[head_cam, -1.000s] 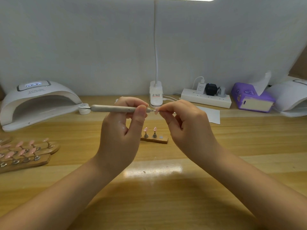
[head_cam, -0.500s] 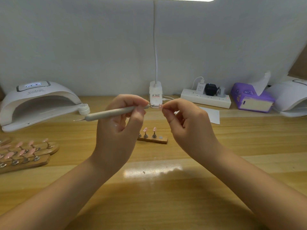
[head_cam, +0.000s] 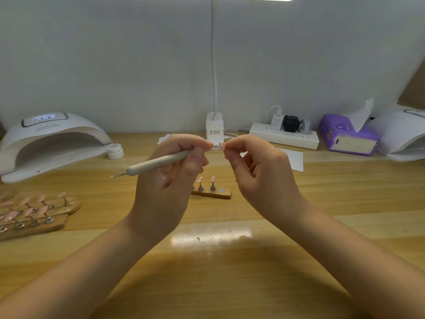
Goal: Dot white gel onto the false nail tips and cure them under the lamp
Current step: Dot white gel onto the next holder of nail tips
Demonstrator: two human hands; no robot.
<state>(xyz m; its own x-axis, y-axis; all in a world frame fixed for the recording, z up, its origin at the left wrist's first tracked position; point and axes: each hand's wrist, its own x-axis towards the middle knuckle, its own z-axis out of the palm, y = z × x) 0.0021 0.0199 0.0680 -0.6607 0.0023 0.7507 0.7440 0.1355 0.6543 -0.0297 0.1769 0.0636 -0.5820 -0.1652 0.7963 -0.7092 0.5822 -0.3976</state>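
The table (head_cam: 230,261) is glossy varnished wood with visible grain. The dotting tool (head_cam: 158,162) has a matt grey handle and metal tip. The lamp (head_cam: 46,143) is smooth white plastic. The small stand (head_cam: 226,194) is wood with metal pegs, its nail tips (head_cam: 200,180) glossy pink.

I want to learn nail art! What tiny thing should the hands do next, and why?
Probably touch the pen's near tip to the pink nail for a dot. The left hand holds the pen right beside the nail that the right hand pinches. Its other tip points away to the left.
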